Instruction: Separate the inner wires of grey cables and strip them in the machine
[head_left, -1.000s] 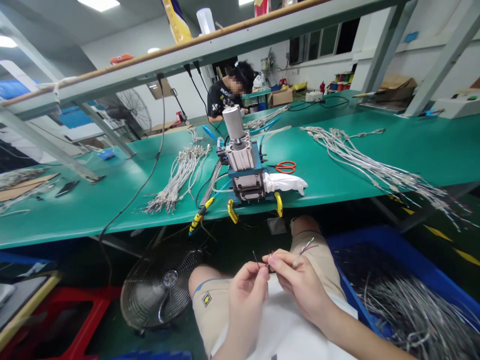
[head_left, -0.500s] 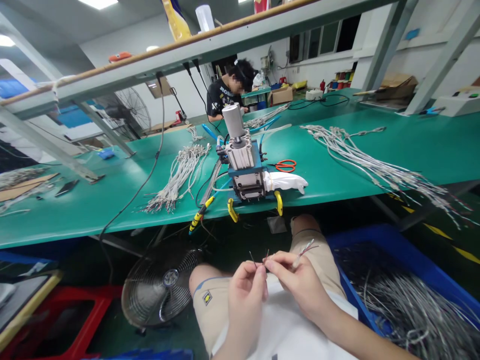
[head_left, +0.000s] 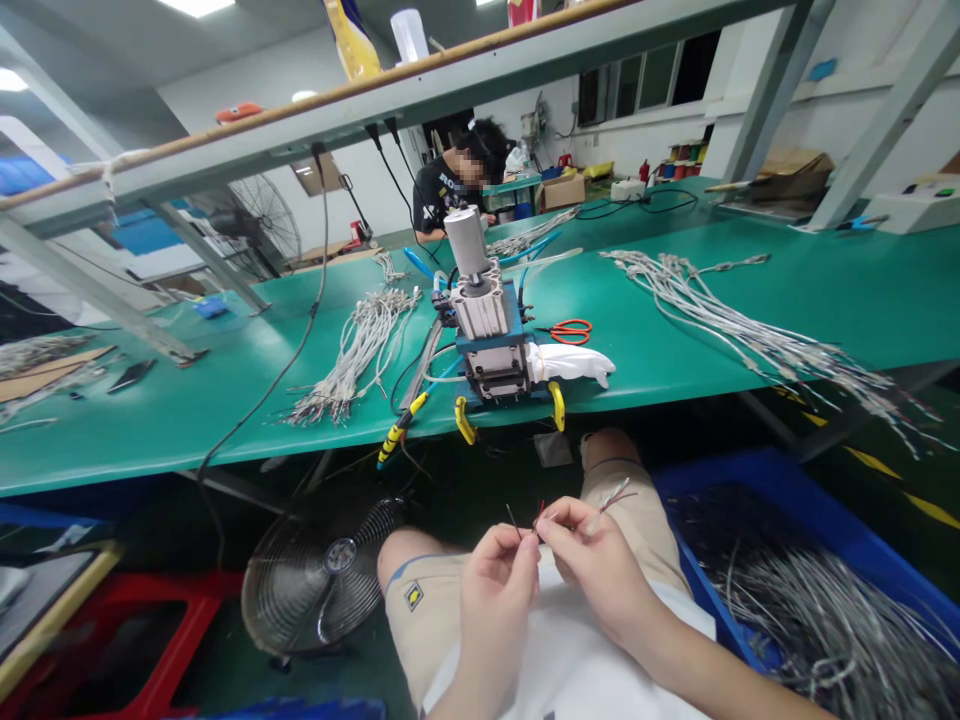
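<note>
Above my lap, my left hand [head_left: 496, 580] pinches the thin wires of a cable, with a dark wire end poking up past the thumb. Close beside it, almost fingertip to fingertip, my right hand [head_left: 589, 560] is closed on the same cable. Its stripped end [head_left: 615, 496], with several fine coloured strands, sticks out behind the right fingers. Short red and dark wires [head_left: 539, 512] show between the two hands. Most of the cable is hidden by my fingers. Ahead, a pneumatic press [head_left: 487, 340] with a metal cylinder stands at the bench edge.
Bundles of white cables lie on the green bench [head_left: 660, 370], with orange-handled scissors [head_left: 571, 331] near the press. At my right is a blue bin [head_left: 720, 480] full of cables [head_left: 840, 620]. A floor fan [head_left: 322, 570] stands at lower left. A person [head_left: 457, 185] sits across the bench.
My left hand has shifted slightly right and its fingers have moved along the wires. A red wire shows more clearly between the hands. My right hand stays nearly in place.
</note>
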